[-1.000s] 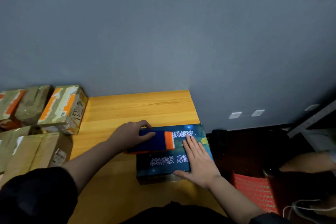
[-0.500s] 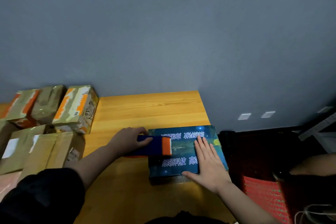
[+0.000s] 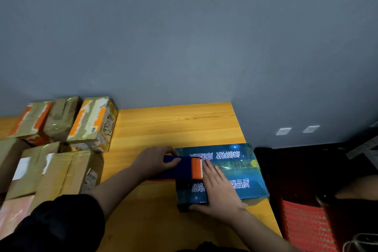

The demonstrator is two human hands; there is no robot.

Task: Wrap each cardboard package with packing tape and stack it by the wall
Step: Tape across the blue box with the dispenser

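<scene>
Both hands busy: left hand (image 3: pixel 153 162) grips tape dispenser (image 3: pixel 185 168), right hand (image 3: pixel 217 188) lies flat, pinning glossy blue box (image 3: pixel 241 172), likely light, stiff, slippery; best held by edges.

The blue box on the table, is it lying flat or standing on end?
Lying flat. The blue box rests on the wooden table with its broad printed face up, the right hand spread flat on top.

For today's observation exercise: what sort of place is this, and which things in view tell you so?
Probably a small packing or mailing room. Taped cardboard parcels sit piled on a wooden table against a bare grey wall, and the left hand grips a tape dispenser on a blue box.
</scene>
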